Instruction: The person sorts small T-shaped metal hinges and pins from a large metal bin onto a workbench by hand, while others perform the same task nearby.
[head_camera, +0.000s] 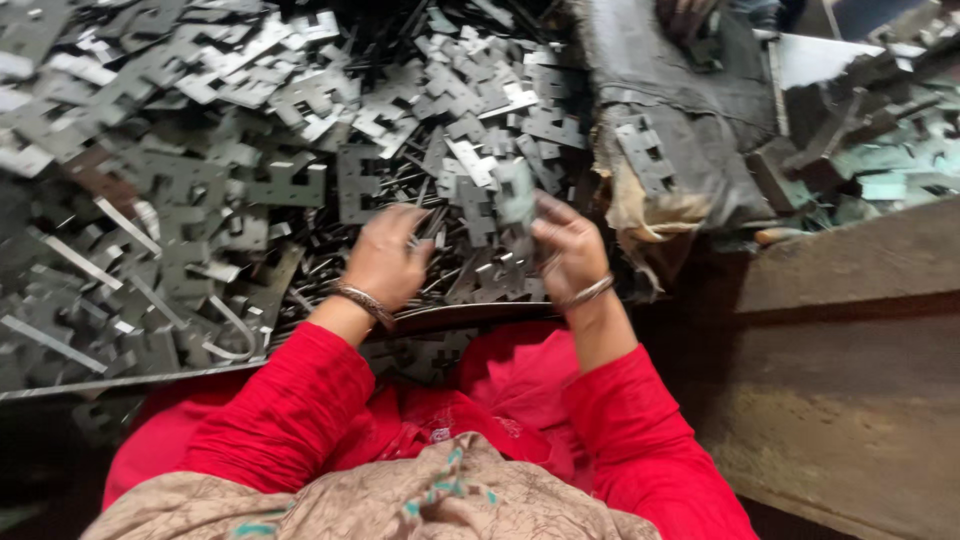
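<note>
**Grey steel stampings, both hands in the heap**

Grey sheet-metal pieces, flat and notched, lie in a deep loose heap (250, 150) ahead of both hands and out to the left. Long thin offcut strips (110, 225) are mixed among them.

Right hand (568, 248): raised just above the heap, fingers (550, 212) closed on one notched plate (515, 192), held up on edge. The plate is blurred; its exact outline cannot be told.

Left hand (385, 258): palm down at the near edge of the heap, fingers (412, 222) curled together into the pieces. Whether they grip one cannot be told, since the fingertips are hidden among the metal.

Each wrist carries a metal bangle (365, 303). Red sleeves (290, 400) run back to the body; a tan patterned cloth (400, 505) lies over the lap.

Beyond the right-hand fingers, a dark worn cloth (680, 110) is draped over an edge, with one perforated plate (645, 155) resting on it. Farther right, a second pile of stampings (880, 140) sits apart from the first. Below that pile, a rough wooden board (850, 380) slopes towards the person.
</note>
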